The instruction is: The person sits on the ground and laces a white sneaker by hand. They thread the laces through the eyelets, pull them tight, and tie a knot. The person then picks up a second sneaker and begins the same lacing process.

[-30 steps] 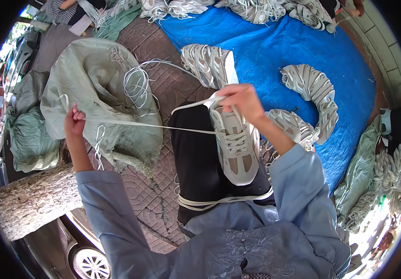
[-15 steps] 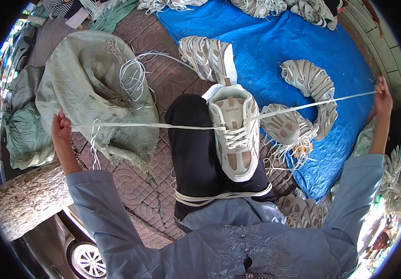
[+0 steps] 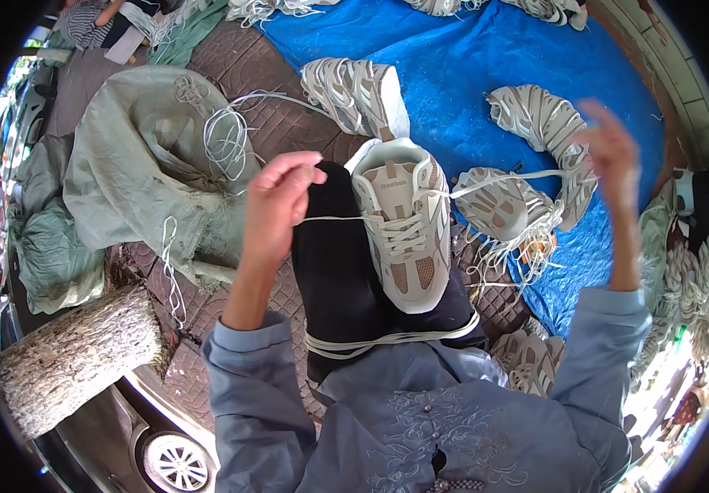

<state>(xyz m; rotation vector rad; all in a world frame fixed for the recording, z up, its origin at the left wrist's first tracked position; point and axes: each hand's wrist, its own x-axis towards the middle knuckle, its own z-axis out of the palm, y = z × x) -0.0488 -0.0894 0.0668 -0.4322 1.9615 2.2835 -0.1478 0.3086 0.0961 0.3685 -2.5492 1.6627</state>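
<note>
A beige and white sneaker (image 3: 400, 226) rests toe toward me on my black-covered lap (image 3: 326, 271). Its shoelace (image 3: 404, 241) crosses the tongue through the lower eyelets, with a loose length running out to each side. To the left of the shoe, my left hand (image 3: 276, 197) is closed, fingers pinched, on one length of lace. On the right, over the blue sheet, my right hand (image 3: 611, 156) is smeared by motion; the other length of lace (image 3: 511, 176) reaches it and hangs in the air, held there. A pale cord (image 3: 395, 338) loops around my thighs.
Nested sneakers lie in a row (image 3: 353, 94) beyond my lap and in a curved row (image 3: 539, 123) on the blue sheet (image 3: 445, 62). A shoe with tangled laces (image 3: 492, 205) sits nearer. Left are a grey-green sack (image 3: 141, 156), white cord (image 3: 227, 140) and a log (image 3: 83, 353).
Both hands have come inward from wide apart, the left hand most. The lace, stretched taut before, is now shorter between hands and shoe and slightly slack.
</note>
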